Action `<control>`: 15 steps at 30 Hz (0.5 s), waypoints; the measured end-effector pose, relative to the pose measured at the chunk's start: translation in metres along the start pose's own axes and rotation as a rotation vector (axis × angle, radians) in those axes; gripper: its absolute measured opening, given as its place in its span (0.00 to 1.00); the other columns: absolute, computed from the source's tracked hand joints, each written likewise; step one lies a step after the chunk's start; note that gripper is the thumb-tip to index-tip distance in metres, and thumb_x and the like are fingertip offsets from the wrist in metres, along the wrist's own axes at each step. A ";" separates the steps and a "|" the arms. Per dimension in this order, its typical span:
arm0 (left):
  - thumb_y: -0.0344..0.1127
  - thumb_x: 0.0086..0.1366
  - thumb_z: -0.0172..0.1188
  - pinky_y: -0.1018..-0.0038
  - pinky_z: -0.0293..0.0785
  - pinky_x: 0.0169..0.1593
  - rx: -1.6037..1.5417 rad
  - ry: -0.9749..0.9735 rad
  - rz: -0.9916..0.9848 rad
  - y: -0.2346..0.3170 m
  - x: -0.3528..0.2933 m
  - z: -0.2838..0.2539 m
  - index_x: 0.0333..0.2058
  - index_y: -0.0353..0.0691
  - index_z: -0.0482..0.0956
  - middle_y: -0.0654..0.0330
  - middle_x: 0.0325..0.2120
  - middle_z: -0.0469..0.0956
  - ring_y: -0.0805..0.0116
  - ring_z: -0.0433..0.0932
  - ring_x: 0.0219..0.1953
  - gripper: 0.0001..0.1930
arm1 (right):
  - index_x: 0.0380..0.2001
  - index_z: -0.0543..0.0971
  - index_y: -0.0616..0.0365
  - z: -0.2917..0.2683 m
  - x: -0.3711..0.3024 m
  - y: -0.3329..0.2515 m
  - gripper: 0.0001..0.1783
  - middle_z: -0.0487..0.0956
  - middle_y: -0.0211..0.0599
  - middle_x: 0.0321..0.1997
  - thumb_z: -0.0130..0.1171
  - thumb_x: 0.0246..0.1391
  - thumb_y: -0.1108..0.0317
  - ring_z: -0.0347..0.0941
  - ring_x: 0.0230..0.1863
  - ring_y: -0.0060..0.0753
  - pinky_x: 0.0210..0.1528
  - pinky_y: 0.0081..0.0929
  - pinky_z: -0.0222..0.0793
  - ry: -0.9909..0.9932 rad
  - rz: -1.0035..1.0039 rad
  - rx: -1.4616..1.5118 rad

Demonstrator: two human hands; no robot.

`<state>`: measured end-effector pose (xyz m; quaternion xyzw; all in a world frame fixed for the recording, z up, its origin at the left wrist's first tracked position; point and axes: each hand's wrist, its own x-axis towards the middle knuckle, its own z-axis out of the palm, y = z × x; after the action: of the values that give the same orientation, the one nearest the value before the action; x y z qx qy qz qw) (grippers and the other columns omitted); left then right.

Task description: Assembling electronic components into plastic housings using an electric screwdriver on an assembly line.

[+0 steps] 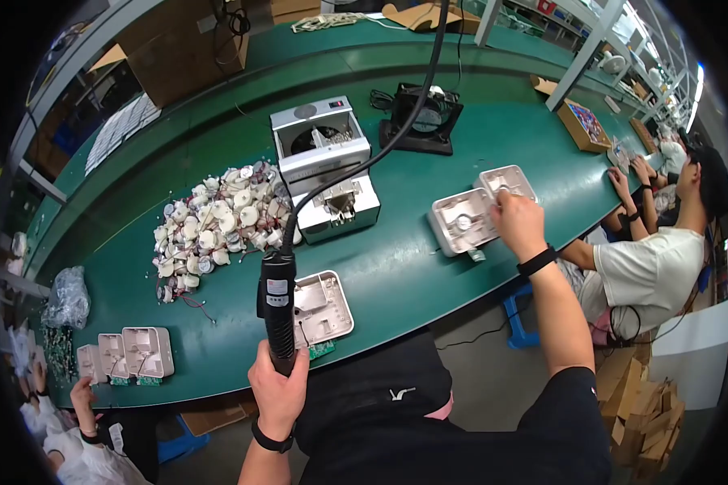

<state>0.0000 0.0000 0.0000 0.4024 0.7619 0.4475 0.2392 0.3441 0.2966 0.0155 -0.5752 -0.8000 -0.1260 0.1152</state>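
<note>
Black electric screwdriver is hanging on its cable over the near edge of the green worktop, partly overlapping an open pale housing. Left hand: grip is wrapping closed around its handle. Right hand is resting at the right side of another pale housing; cannot tell whether its grip is pinching anything. Heap of white motors is lying far left, beside a grey-white machine.

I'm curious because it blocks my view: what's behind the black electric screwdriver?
Behind the electric screwdriver, in the left hand, are the green table and an open pale plastic housing. The housing's left side is covered; its contents there cannot be seen.
</note>
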 end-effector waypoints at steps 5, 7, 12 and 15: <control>0.33 0.57 0.67 0.65 0.71 0.30 0.039 0.012 -0.011 0.015 -0.003 -0.002 0.31 0.33 0.72 0.52 0.21 0.76 0.57 0.77 0.23 0.13 | 0.28 0.78 0.56 0.034 0.054 0.087 0.09 0.80 0.46 0.25 0.61 0.49 0.61 0.79 0.31 0.51 0.34 0.47 0.75 0.044 0.072 -0.146; 0.33 0.56 0.67 0.64 0.70 0.30 0.066 0.037 0.003 0.015 -0.004 -0.006 0.31 0.33 0.72 0.52 0.20 0.76 0.57 0.77 0.22 0.13 | 0.27 0.77 0.56 0.050 0.074 0.121 0.09 0.81 0.46 0.27 0.61 0.50 0.61 0.79 0.32 0.51 0.34 0.47 0.75 0.063 0.096 -0.182; 0.26 0.58 0.62 0.78 0.72 0.27 0.182 0.048 0.163 0.008 -0.007 -0.018 0.43 0.31 0.77 0.60 0.23 0.79 0.75 0.75 0.20 0.14 | 0.30 0.79 0.56 0.055 0.100 0.154 0.09 0.82 0.45 0.30 0.61 0.51 0.62 0.80 0.31 0.49 0.32 0.45 0.76 0.136 0.153 -0.271; 0.26 0.58 0.63 0.78 0.73 0.25 0.036 0.075 0.091 0.020 -0.020 -0.028 0.38 0.31 0.74 0.61 0.22 0.78 0.75 0.76 0.20 0.10 | 0.29 0.78 0.57 0.020 0.095 0.100 0.10 0.81 0.42 0.31 0.61 0.53 0.61 0.80 0.32 0.48 0.32 0.43 0.75 0.300 0.093 -0.122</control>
<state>-0.0011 -0.0245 0.0307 0.4238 0.7592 0.4590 0.1825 0.4086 0.4187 0.0343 -0.5923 -0.7371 -0.2535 0.2039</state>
